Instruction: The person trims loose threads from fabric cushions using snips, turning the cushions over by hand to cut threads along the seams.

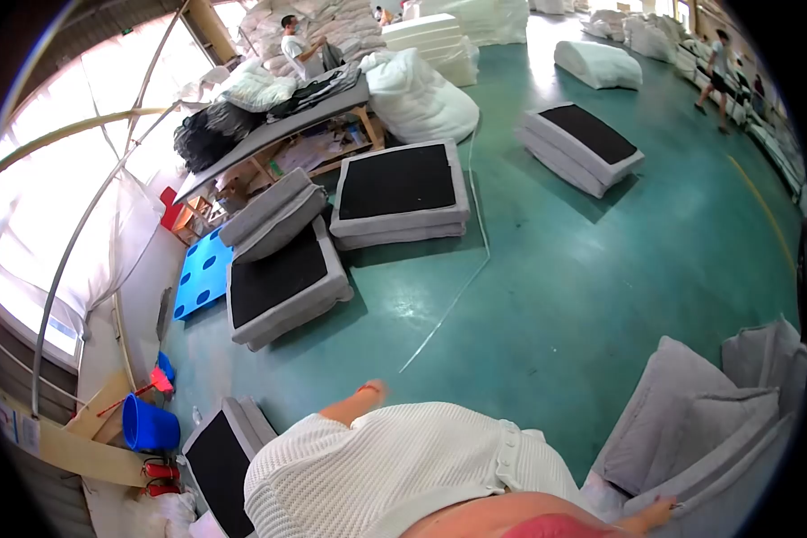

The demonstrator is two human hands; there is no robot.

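Note:
My left hand (pixel 373 389) hangs in front of my white knit cardigan, over the green floor. It is small and blurred, so its fingers cannot be made out, and nothing shows in it. At the lower right my right hand (pixel 658 513) is beside a grey upholstered sofa piece (pixel 722 475). Whether it grips or merely touches that edge is unclear. Grey cushions (pixel 668 412) lean together just beyond this hand. A grey upholstered block with a black underside (pixel 220 462) stands on my left.
Several grey blocks with black tops, including one in the middle (pixel 399 182) and one further right (pixel 592 133), lie on the floor. A blue pallet (pixel 202 273), a blue bucket (pixel 150 423) and fire extinguishers (pixel 160 471) line the left. People are near a long table (pixel 273 134) and the right wall.

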